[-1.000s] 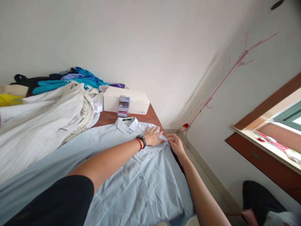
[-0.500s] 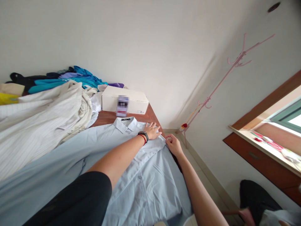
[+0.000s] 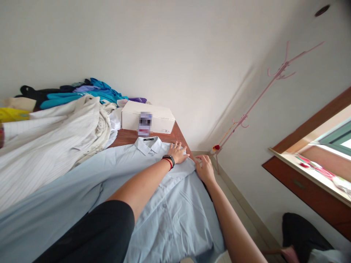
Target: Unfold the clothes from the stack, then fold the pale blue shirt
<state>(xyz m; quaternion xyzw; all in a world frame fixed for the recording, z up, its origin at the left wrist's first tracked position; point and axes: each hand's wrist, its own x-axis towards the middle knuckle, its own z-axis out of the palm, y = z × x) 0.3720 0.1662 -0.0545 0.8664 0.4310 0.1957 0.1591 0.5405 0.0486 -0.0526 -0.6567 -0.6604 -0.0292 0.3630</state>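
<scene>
A light blue button-up shirt (image 3: pixel 153 182) is spread over the wooden table (image 3: pixel 124 138), its collar (image 3: pixel 148 145) towards the wall and its front facing up. My left hand (image 3: pixel 178 153), with a dark watch and a red cord at the wrist, lies flat with fingers spread on the shirt's shoulder near the collar. At the table's right edge, my right hand (image 3: pixel 205 171) has its thumb and curled fingers at the folded edge of the same shirt. How firmly they pinch the cloth is hard to see.
Behind the collar stands a white box (image 3: pixel 161 118), with a small pixelated packet (image 3: pixel 144 129) against its front. A pile of clothes, with a striped white garment (image 3: pixel 60 128) and blue cloth (image 3: pixel 104 91), lies left. A pink coat stand (image 3: pixel 259 96) and window ledge (image 3: pixel 318 171) are right.
The view has shifted slightly, moving everything a little to the right. My left hand stays pressed on the shirt. My right hand's fingers have lifted slightly apart from the thumb at the shirt's edge.
</scene>
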